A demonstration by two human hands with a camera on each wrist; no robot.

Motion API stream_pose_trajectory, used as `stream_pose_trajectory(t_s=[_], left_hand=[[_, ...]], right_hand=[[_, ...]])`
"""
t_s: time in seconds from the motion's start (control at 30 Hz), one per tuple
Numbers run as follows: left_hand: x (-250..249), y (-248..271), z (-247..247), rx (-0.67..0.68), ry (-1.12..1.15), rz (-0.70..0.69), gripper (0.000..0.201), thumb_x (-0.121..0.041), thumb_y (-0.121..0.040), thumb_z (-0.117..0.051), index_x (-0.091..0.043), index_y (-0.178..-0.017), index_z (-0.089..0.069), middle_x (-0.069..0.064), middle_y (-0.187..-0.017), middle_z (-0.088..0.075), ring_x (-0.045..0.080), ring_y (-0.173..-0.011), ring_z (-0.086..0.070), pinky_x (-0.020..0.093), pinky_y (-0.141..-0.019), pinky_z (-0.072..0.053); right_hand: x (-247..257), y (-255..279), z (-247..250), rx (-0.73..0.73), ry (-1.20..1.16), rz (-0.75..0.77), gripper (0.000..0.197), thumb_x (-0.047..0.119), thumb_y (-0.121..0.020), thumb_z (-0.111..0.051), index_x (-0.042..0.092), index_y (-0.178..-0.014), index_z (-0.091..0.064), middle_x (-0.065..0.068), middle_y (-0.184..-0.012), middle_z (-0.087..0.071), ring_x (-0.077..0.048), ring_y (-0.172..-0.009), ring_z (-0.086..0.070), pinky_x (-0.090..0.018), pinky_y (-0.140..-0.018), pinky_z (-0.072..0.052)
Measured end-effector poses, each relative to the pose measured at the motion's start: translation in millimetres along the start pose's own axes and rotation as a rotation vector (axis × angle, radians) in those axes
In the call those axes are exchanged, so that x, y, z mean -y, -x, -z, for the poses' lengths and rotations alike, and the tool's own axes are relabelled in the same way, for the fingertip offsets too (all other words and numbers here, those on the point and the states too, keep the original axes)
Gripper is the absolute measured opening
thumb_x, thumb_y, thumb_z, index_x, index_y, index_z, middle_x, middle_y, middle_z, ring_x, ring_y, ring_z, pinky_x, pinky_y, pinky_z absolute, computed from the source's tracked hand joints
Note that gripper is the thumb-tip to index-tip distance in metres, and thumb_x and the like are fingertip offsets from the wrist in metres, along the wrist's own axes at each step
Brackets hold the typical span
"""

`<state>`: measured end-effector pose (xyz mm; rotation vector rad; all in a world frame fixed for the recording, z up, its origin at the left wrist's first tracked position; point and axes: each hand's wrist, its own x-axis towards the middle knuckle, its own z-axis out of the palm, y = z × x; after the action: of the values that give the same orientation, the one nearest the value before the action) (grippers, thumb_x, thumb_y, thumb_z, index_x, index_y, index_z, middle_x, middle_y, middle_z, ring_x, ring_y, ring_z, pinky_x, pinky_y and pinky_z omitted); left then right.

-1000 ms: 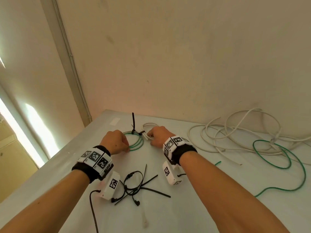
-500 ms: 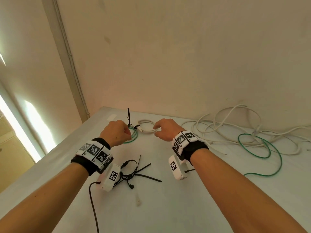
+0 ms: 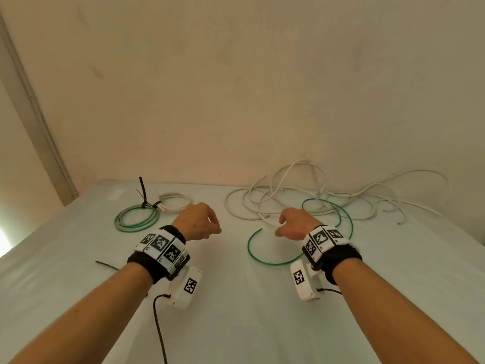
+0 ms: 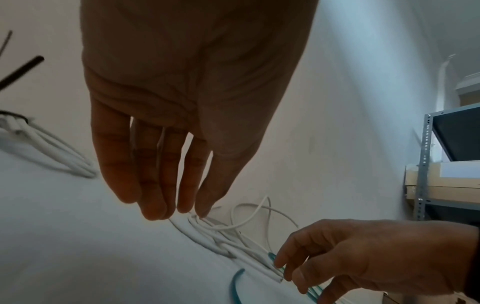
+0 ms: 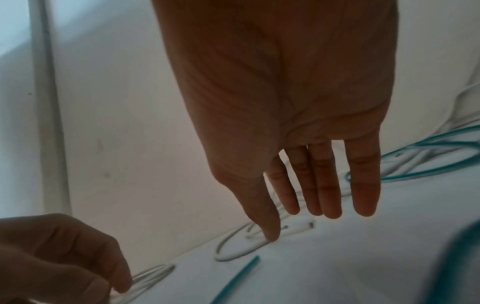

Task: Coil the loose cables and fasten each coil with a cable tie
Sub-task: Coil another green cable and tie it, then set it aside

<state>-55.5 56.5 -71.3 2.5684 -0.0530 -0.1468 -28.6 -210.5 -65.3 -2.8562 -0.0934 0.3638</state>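
Above a white table (image 3: 236,324), both hands are held in the air with nothing in them. The left hand (image 3: 195,223) is seen with its fingers (image 4: 153,185) stretched out and relaxed, and the right hand (image 3: 295,225) likewise has its fingers (image 5: 324,185) straight and slightly parted. At the far left of the table, a coiled green cable (image 3: 136,219) and a coiled white cable (image 3: 174,202) are laid side by side, each bound with a black cable tie (image 3: 143,191) whose tail is stuck upright. To the right, a loose tangle of white cables (image 3: 301,195) is spread against the wall, with a loose green cable (image 3: 265,261) looped through it and curved beneath the right hand. A single black tie (image 3: 106,265) is partly hidden by the left forearm.
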Motion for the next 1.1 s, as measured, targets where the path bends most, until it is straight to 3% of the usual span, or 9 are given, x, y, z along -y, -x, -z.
stream_pose_trajectory(t_s=[0.17,0.3,0.43,0.6,0.73,0.83,0.9,1.0,1.1], left_hand=[[-23,-4,-30,0.096,0.051,-0.056,0.022,-0.028,-0.090,-0.078,-0.019,-0.109,-0.072,0.004,-0.089,-0.076,0.011,-0.070,-0.070,0.019,-0.057,-0.053],[-46,2,-57,0.289,-0.107,-0.270,0.052,-0.038,-0.080,-0.086,-0.045,-0.127,-0.064,-0.001,-0.114,-0.058,0.011,-0.091,-0.059,0.022,-0.084,-0.047],[-67,4,-71,0.336,-0.199,-0.369,0.040,-0.040,-0.073,-0.090,-0.039,-0.110,-0.075,-0.004,-0.117,-0.045,0.013,-0.102,-0.047,0.025,-0.093,-0.043],[-71,5,-72,0.342,-0.291,-0.421,0.024,-0.034,-0.079,-0.087,-0.030,-0.100,-0.078,-0.005,-0.114,-0.048,0.014,-0.103,-0.049,0.025,-0.088,-0.044],[-64,5,-59,0.256,-0.287,-0.456,0.007,-0.032,-0.092,-0.074,-0.029,-0.099,-0.074,-0.006,-0.123,-0.051,0.013,-0.112,-0.048,0.024,-0.095,-0.038],[-62,11,-39,0.206,-0.003,-0.417,0.010,-0.031,-0.101,-0.063,-0.022,-0.101,-0.068,-0.009,-0.132,-0.063,0.011,-0.124,-0.056,0.031,-0.107,-0.039],[-66,21,-24,0.297,0.383,-0.386,0.019,-0.024,-0.105,-0.057,-0.006,-0.105,-0.062,0.001,-0.110,-0.075,0.016,-0.109,-0.067,0.037,-0.107,-0.043],[-79,38,-1,0.436,0.961,-0.361,0.013,-0.018,-0.105,-0.057,-0.008,-0.096,-0.056,0.003,-0.070,-0.046,0.017,-0.064,-0.049,0.037,-0.082,-0.055],[-92,48,22,0.512,1.282,-0.321,0.020,-0.019,-0.101,-0.054,-0.016,-0.081,-0.052,-0.006,-0.067,-0.018,0.010,-0.054,-0.020,0.022,-0.050,-0.035]], right_hand=[[-28,15,-6,0.065,0.014,-0.023,0.057,0.043,-0.094,-0.072,0.012,-0.138,-0.054,-0.009,-0.141,-0.056,-0.026,-0.127,-0.056,-0.033,-0.097,-0.045],[-38,37,-6,0.199,0.019,0.070,0.048,0.058,-0.085,-0.076,0.019,-0.112,-0.069,0.004,-0.113,-0.067,-0.017,-0.104,-0.062,-0.032,-0.088,-0.050],[-52,55,-8,0.238,0.047,0.158,0.016,0.038,-0.088,-0.079,0.026,-0.089,-0.070,0.011,-0.090,-0.066,-0.014,-0.091,-0.061,-0.027,-0.077,-0.048],[-61,70,-6,0.299,-0.105,0.192,0.029,0.043,-0.085,-0.081,0.025,-0.103,-0.067,0.008,-0.091,-0.074,-0.008,-0.085,-0.064,-0.029,-0.085,-0.050],[-66,74,0,0.239,-0.187,0.310,0.016,0.041,-0.090,-0.078,0.028,-0.099,-0.077,0.008,-0.070,-0.067,-0.002,-0.064,-0.055,-0.024,-0.070,-0.043],[-69,70,9,-0.104,-0.475,0.381,0.013,0.038,-0.094,-0.074,0.027,-0.089,-0.078,0.002,-0.067,-0.059,-0.009,-0.063,-0.050,-0.032,-0.066,-0.041],[-65,71,20,-0.269,-0.655,0.419,0.011,0.036,-0.096,-0.073,0.026,-0.092,-0.078,-0.010,-0.075,-0.064,-0.012,-0.068,-0.052,-0.034,-0.068,-0.041],[-51,75,39,-0.428,-0.730,0.485,0.012,0.035,-0.097,-0.072,0.024,-0.092,-0.076,-0.014,-0.084,-0.069,-0.011,-0.072,-0.054,-0.031,-0.072,-0.042],[-38,77,59,-0.547,-0.736,0.533,0.013,0.034,-0.098,-0.071,0.024,-0.090,-0.075,-0.001,-0.074,-0.063,-0.008,-0.069,-0.050,-0.027,-0.070,-0.041]])
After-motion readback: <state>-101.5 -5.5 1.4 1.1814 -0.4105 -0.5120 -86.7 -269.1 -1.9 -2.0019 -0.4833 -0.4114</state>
